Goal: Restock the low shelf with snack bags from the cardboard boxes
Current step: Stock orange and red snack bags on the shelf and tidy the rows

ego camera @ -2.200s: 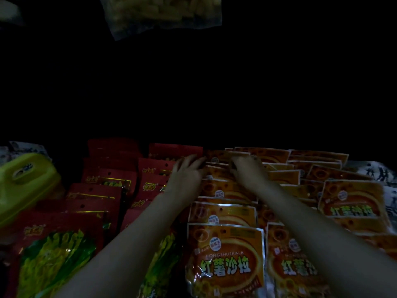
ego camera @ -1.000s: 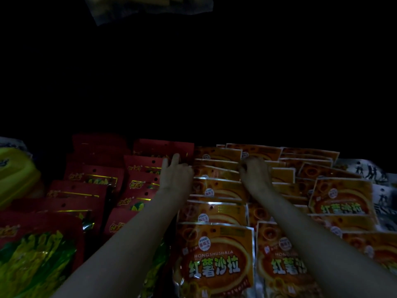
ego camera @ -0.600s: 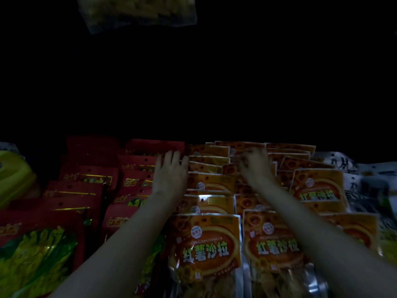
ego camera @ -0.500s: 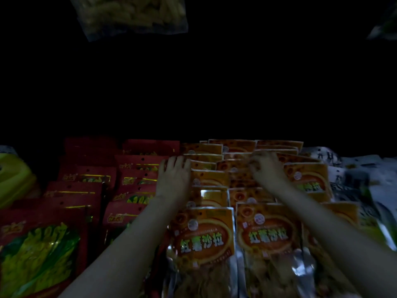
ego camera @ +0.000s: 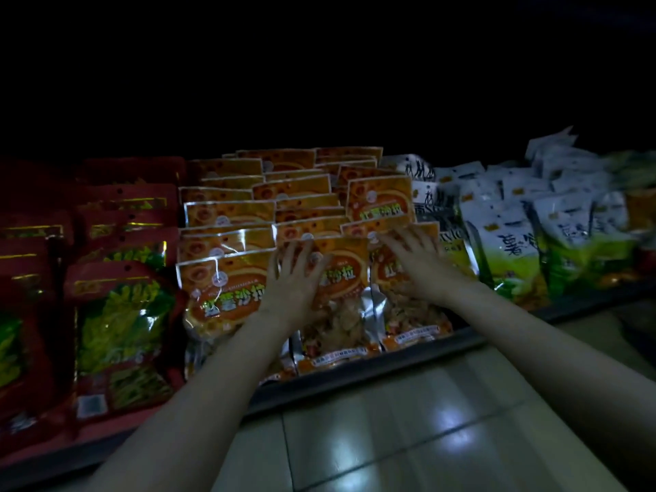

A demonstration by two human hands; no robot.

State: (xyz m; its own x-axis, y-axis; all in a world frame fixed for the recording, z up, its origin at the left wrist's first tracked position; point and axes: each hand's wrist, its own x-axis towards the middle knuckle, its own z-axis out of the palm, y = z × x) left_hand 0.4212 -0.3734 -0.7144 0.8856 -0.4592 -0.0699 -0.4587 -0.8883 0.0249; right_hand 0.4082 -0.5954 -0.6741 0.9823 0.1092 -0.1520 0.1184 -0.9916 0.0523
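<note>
Dim view, I'm looking down at the low shelf [ego camera: 355, 379] from the head camera. My left hand [ego camera: 296, 278] lies flat, palm down, on the front orange snack bags [ego camera: 227, 296] — fingers [ego camera: 289, 255] straight and slightly spread, pressing on the packs where the left and middle front bags meet, nothing gripped. My right hand [ego camera: 415, 264] rests the same way on the right front orange bag [ego camera: 408, 314], fingers extended toward the back of the row, holding nothing. The orange bags stand in three overlapping rows running front to back, leaning backward, filling the middle stretch of the shelf. Left of them, touching, are red bags with green artwork [ego camera: 120, 314], also stacked in rows. Right of the orange block sit white-and-green bags [ego camera: 511, 253], less tidy, some tilted; the far right end is blurred and I can't tell what's there — possibly more of the same packs. Shelf front edge is a dark lip running diagonally across the frame. Below it, glossy tiled floor [ego camera: 408, 438] with light reflections. Upper half of the frame is black, nothing readable.
</note>
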